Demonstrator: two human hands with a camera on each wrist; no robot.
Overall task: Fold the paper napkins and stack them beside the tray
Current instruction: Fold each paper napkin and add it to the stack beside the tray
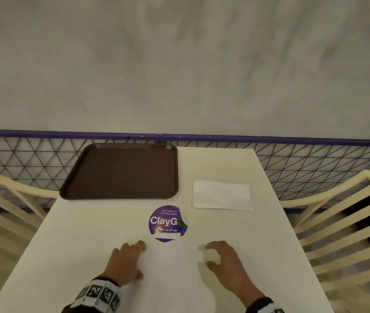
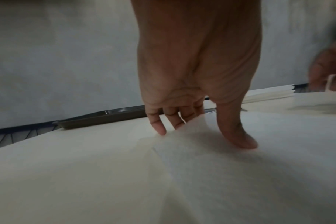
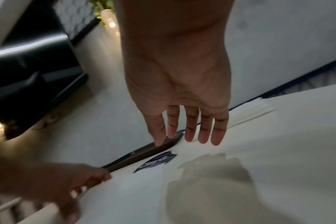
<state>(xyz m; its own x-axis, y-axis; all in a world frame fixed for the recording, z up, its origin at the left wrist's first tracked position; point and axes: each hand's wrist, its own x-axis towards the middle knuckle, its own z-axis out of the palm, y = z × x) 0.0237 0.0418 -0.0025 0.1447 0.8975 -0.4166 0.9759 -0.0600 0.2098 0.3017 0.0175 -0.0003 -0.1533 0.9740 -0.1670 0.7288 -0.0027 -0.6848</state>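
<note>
One white napkin (image 1: 172, 267) lies spread on the table (image 1: 84, 245) between my hands, its far edge over the sticker. My left hand (image 1: 141, 260) holds its left edge: in the left wrist view my left hand (image 2: 207, 134) has the thumb pressed on the napkin (image 2: 220, 174) and the fingers behind a raised flap. My right hand (image 1: 207, 255) is at the right edge with a white bit of paper between thumb and fingers. In the right wrist view my right hand (image 3: 180, 141) hovers, its fingers straight with no paper in them. The brown tray (image 1: 120, 170) sits far left, and a napkin stack (image 1: 222, 195) lies to its right.
A round purple sticker (image 1: 167, 222) is stuck to the table ahead of the napkin. Cream slatted chairs stand on the left (image 1: 10, 199) and on the right (image 1: 337, 222). A wire-mesh railing (image 1: 292, 168) with a purple top bar runs behind the table's far edge.
</note>
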